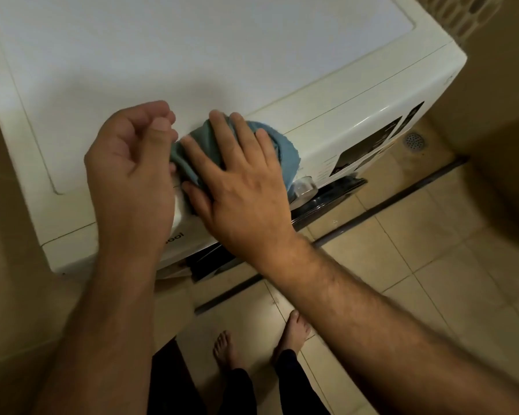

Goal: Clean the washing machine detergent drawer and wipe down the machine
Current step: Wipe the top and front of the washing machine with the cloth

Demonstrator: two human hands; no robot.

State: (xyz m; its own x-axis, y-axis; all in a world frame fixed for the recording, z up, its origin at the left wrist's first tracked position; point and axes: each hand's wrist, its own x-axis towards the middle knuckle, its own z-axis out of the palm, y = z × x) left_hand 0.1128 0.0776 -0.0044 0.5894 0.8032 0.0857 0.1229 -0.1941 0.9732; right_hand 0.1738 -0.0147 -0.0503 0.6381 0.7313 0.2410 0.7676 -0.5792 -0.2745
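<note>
A white washing machine (192,55) fills the upper frame, seen from above. A blue-grey cloth (279,139) lies bunched on the rounded front top edge, left of the control panel. My right hand (243,181) presses on the cloth with straight, spread fingers. My left hand (129,169) hovers just left of it with fingers curled, its thumb beside the cloth's left end; whether it holds the cloth is hidden. The two hands cover the drawer's front, except for a white strip (179,211) between them.
A dark display (369,148) and a clear knob (304,187) sit on the panel to the right, above the dark door (327,202). Beige tiled floor (432,265) lies below, with a round drain (414,141) at the right. My bare feet (222,348) stand close to the machine.
</note>
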